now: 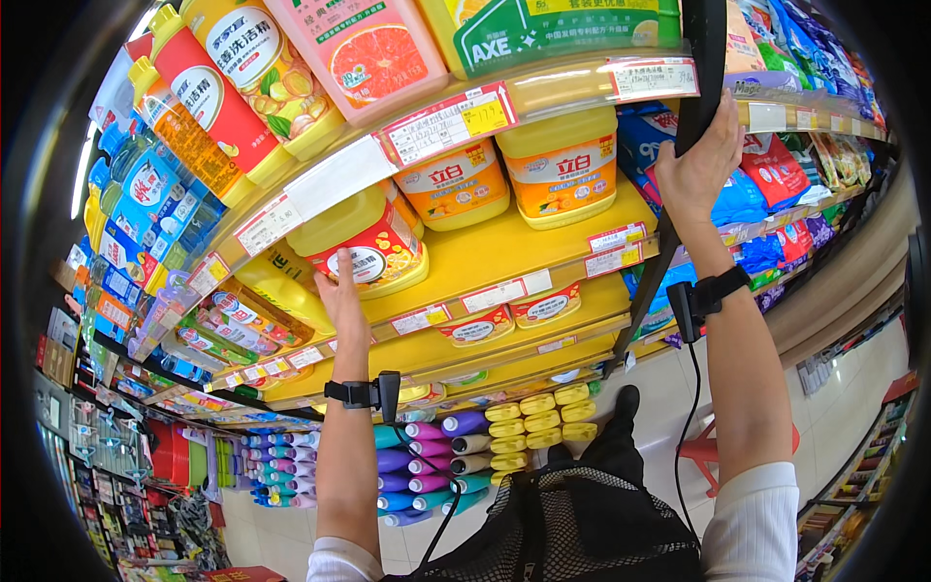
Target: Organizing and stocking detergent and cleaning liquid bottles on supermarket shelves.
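Note:
My left hand [339, 291] grips the near left side of a yellow dish-soap jug [378, 240] with a red label. The thumb lies on the label; some fingers are hidden around the jug's side. This jug stands tilted in view on a yellow shelf [465, 254], under the price-tag rail of the shelf above. My right hand [698, 164] is wrapped on a black upright shelf post [702, 65], thumb on its left side. Two yellow jugs with orange labels [560, 174] stand deeper on the same shelf, between my hands.
Large detergent bottles [364, 65] crowd the upper shelf. Bagged laundry products [774, 185] fill the bay right of the post. Below, rows of colourful bottles [429, 465] stand on the floor. A red stool [702, 451] is beside my legs. Cables [697, 407] hang from both wrist devices.

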